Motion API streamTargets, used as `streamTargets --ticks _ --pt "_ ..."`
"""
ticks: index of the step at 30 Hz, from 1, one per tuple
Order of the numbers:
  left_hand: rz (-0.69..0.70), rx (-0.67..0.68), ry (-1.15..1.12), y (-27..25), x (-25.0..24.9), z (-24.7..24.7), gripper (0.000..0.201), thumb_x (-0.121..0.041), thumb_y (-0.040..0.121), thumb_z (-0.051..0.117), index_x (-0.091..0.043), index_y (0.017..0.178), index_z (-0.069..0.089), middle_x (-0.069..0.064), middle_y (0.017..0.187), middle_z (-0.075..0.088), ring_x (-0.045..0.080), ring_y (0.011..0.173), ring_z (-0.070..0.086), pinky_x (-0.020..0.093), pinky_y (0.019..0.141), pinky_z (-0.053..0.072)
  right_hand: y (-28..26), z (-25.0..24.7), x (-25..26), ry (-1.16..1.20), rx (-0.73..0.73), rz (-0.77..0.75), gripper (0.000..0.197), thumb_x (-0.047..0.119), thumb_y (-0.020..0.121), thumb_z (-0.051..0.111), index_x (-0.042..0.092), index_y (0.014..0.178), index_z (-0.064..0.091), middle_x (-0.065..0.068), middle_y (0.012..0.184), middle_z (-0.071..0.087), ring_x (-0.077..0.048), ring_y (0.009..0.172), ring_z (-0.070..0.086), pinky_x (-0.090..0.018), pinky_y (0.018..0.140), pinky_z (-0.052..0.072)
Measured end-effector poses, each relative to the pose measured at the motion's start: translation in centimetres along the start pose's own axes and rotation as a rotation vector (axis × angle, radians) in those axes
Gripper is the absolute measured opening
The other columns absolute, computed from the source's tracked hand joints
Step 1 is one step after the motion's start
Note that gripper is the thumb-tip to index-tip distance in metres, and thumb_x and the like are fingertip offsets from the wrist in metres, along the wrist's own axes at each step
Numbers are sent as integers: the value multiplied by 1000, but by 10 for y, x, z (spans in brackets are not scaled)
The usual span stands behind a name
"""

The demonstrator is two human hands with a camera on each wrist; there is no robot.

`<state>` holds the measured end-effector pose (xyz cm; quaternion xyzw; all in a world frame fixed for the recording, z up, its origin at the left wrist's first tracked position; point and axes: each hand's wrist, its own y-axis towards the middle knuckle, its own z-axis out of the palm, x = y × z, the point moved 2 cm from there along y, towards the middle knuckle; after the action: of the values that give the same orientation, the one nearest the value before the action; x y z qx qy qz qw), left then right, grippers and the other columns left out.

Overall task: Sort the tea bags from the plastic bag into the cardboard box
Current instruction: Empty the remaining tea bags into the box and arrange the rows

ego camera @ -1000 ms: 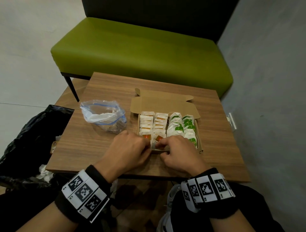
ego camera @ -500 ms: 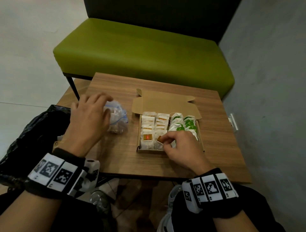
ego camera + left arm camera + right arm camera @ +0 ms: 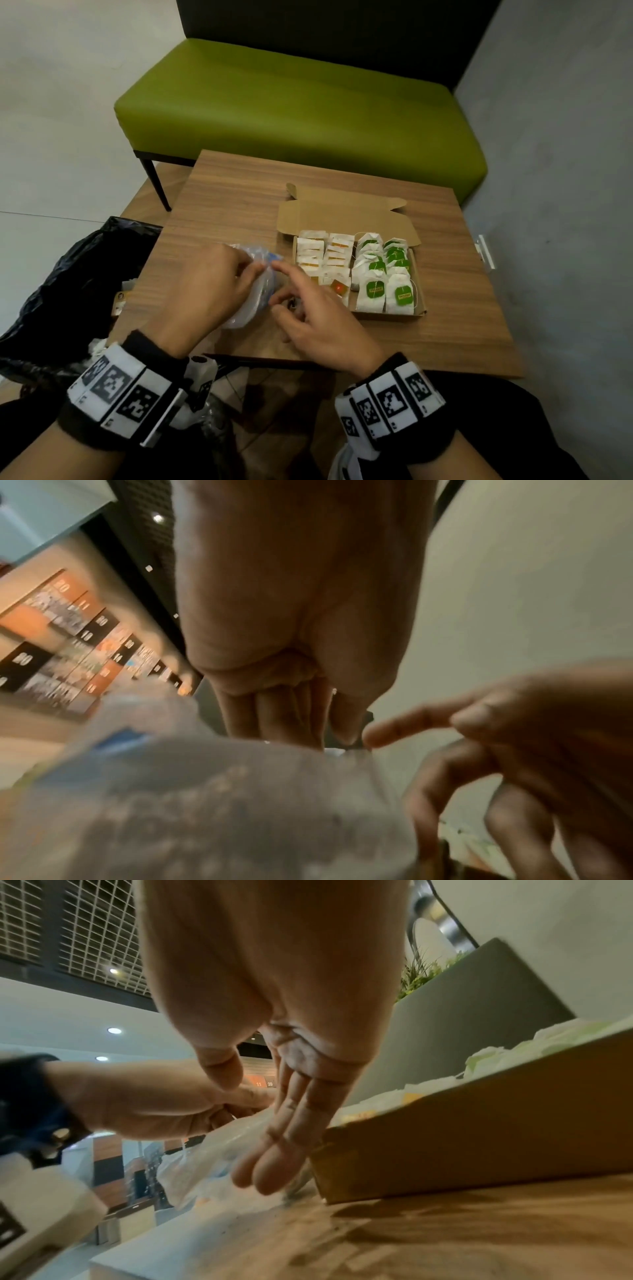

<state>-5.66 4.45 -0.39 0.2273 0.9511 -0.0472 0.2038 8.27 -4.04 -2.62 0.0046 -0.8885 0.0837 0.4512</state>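
The clear zip plastic bag (image 3: 255, 298) lies on the table just left of the cardboard box (image 3: 387, 317). My left hand (image 3: 239, 274) pinches the bag's top edge and lifts it; in the left wrist view the bag (image 3: 205, 804) fills the lower frame under the left hand's fingers (image 3: 274, 718). My right hand (image 3: 291, 294) holds nothing and reaches to the bag's mouth with straight fingers (image 3: 274, 1139) beside the box wall (image 3: 479, 1137). The open box holds rows of orange-labelled tea bags (image 3: 337, 287) on the left and green-labelled ones (image 3: 376, 291) on the right.
The box's lid flap (image 3: 342, 216) stands open toward the back. The wooden table (image 3: 239, 192) has bare surface behind and right of the box. A black rubbish bag (image 3: 68, 274) sits left of the table, a green bench (image 3: 291, 102) behind it.
My left hand left the box, took the plastic bag and drew it closer to the box. My right hand came off the tea bags in the box and moved left to the bag.
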Motion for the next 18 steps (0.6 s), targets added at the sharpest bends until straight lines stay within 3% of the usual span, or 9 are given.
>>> streamTargets --ticks 2,4,9,11,13,14,16,18 --pt "-61 34 -128 -2 4 -3 29 -24 98 54 -13 78 72 -7 54 63 7 54 64 13 49 37 1 3 2 -43 -22 23 50 44 100 50 29 146 37 7 115 66 -8 86 65 -35 81 55" --pt "-93 66 -197 -6 4 -8 25 -18 96 56 -12 79 73 -5 49 65 1 50 64 8 49 41 2 4 2 -77 -80 23 46 50 98 50 25 137 50 6 110 67 -8 93 64 -35 83 54" --pt "-35 199 -165 -12 -4 -18 11 -22 92 61 -22 88 71 -9 44 63 0 43 61 8 41 38 2 12 3 -123 -180 86 41 56 87 65 26 114 63 11 95 66 -5 91 61 -29 77 54" --pt "31 174 -59 -11 -2 -20 11 -26 88 63 -27 89 74 -11 49 62 2 47 59 10 41 37 3 14 4 -129 -206 94 35 51 84 70 25 107 64 12 90 65 -4 85 60 -27 73 54" --pt "120 72 58 -10 3 -22 15 -38 81 62 -31 84 75 -16 56 58 2 51 55 12 46 33 4 15 5 -107 -231 104 26 39 83 73 23 103 67 12 86 65 -3 79 61 -25 69 55" --pt "164 47 57 -9 7 -24 19 -42 75 58 -32 81 74 -17 64 58 2 59 55 19 53 40 4 15 4 -99 -247 110 22 33 83 72 22 103 69 11 86 67 -3 78 62 -26 70 55" --pt "247 51 8 -10 12 -26 20 -46 68 52 -37 80 66 -17 89 55 9 83 56 34 71 47 5 12 3 -91 -299 105 21 25 85 69 19 105 72 7 90 71 -7 82 65 -31 75 57" --pt "297 61 -30 -11 16 -28 15 -44 68 53 -43 83 53 -15 114 52 12 102 54 44 82 46 3 6 6 -63 -358 75 24 22 86 67 17 109 71 5 96 73 -8 82 66 -32 77 58"
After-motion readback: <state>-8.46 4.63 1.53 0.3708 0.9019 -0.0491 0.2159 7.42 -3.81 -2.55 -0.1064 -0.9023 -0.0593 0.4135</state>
